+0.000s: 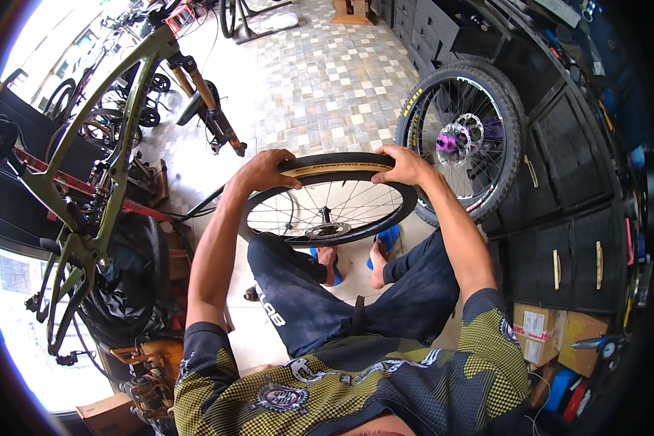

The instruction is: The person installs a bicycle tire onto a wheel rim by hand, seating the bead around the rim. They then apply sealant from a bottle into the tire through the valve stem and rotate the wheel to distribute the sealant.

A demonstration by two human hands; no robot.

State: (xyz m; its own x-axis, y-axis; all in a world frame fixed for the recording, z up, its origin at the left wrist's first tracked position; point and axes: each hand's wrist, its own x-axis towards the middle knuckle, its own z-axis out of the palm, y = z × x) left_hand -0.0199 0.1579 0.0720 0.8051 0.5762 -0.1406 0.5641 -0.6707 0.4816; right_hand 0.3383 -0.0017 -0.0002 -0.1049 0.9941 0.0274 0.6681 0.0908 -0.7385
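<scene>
A bicycle wheel (405, 214) with a dark deep rim, thin spokes and a disc rotor (328, 231) is tilted in front of me, just beyond my knees. A black tire with a tan sidewall (334, 161) shows along its far edge. My left hand (267, 171) grips the tire at the left of that edge, thumb toward the rim. On the right side my right hand (408, 168) holds the same tire, fingers over the tread and thumb on the sidewall. The fingertips of both hands are partly hidden behind the tire.
A knobby-tired wheel (412, 116) with a purple hub leans against black cabinets (559, 196) at right. At left hangs a green bike frame (116, 203) with a fork. Cardboard boxes (534, 330) sit at lower right. My sandaled feet (378, 265) are below the wheel.
</scene>
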